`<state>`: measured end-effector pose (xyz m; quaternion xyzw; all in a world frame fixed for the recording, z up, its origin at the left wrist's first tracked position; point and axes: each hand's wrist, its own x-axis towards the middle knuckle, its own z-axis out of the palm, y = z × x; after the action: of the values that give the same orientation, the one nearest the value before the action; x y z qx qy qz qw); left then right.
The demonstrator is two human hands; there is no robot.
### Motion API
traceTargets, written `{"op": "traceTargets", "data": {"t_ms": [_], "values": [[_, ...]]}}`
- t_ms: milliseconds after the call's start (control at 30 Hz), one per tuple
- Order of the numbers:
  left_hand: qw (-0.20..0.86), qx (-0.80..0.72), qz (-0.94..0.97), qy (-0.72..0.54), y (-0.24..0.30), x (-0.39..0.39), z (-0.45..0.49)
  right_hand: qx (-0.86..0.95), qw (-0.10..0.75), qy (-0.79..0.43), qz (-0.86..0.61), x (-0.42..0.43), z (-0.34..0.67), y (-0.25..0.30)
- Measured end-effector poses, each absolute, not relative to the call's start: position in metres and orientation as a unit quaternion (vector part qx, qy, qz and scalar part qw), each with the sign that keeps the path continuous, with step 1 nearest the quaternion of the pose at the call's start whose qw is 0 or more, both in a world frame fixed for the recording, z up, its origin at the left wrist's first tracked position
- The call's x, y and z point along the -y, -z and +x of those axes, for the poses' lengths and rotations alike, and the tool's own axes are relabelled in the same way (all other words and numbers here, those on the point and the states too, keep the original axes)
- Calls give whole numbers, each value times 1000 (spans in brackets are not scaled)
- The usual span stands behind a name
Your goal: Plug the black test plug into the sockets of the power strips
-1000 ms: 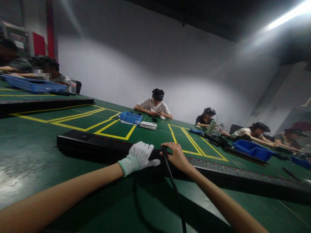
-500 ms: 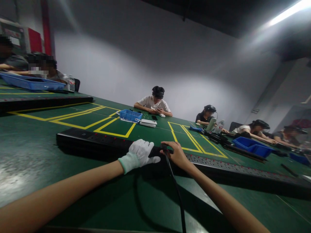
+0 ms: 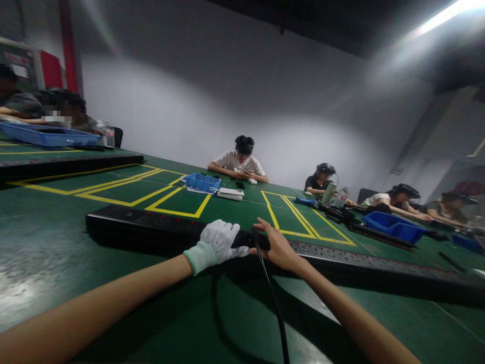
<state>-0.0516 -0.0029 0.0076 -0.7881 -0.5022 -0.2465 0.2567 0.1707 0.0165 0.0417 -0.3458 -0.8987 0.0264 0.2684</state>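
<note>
Two hands share the power strip (image 3: 144,225): left hand (image 3: 217,242), fingers flat, steadies it; right hand (image 3: 278,247) fingers clamp the plug (image 3: 248,238).

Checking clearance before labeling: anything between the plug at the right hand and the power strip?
Nothing visible. The right hand is on the plug, which sits against the power strip. The gloved left hand rests on the strip right beside it, not across the plug. The cable trails back toward the camera.
</note>
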Motion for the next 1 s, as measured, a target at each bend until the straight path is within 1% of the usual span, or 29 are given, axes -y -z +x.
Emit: {"op": "traceTargets", "data": {"t_ms": [133,233,367,600,867,1000], "values": [[255,503,-789,244,-8,4,-52,906,180,18,-383,-12,183,-45],[257,505,-788,242,-8,4,-51,907,140,69,-392,-11,186,-44],[260,505,-787,242,-6,2,-51,906,135,94,-389,-11,186,-42],[277,501,-788,225,-7,2,-45,908,135,100,-385,-10,192,-43],[253,496,-795,240,-12,4,5,902,110,114,-401,-14,239,-40],[251,486,-796,258,-12,3,16,900,119,106,-405,-13,251,-41]]}}
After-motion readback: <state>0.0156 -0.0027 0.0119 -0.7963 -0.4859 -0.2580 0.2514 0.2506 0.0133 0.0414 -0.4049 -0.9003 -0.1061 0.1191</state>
